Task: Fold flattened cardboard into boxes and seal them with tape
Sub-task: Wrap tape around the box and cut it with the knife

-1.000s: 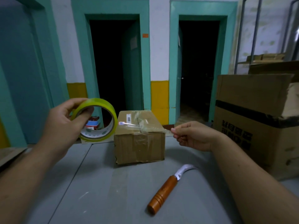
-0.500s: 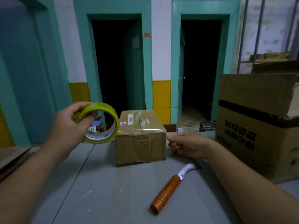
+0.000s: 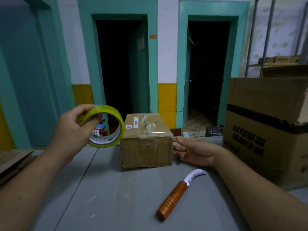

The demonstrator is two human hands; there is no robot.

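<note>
Head view, single moment.

- Small box (image 3: 146,142): closed, brown cardboard, clear tape seen across the top seam and down the near face. A barcode label is noted on the top, left of the seam. It stands on the grey counter (image 3: 100,197), toward the far edge, about midway between the left and right edges.
- Left hand (image 3: 73,129): raised above the counter, left of the small box. A tape roll (image 3: 106,126), yellow-green, is grasped by its band between thumb and fingers. The roll is held upright, open core facing the camera, its right rim just beside the upper left corner of the small box. Whether it touches the box cannot be told.
- Right hand (image 3: 195,152): released, fingers fairly straight, nothing held. The fingertips are laid against the right side of the small box, near its top edge.
- Knife (image 3: 176,194): lying flat on the counter, nearer the near edge, right of the middle. Orange wooden handle toward the camera, curved blade pointed to the far right, just below the right wrist.
- Large box (image 3: 266,130): standing at the right edge, black band and print on its side.
- Flat cardboard (image 3: 15,160): at the left edge.
</note>
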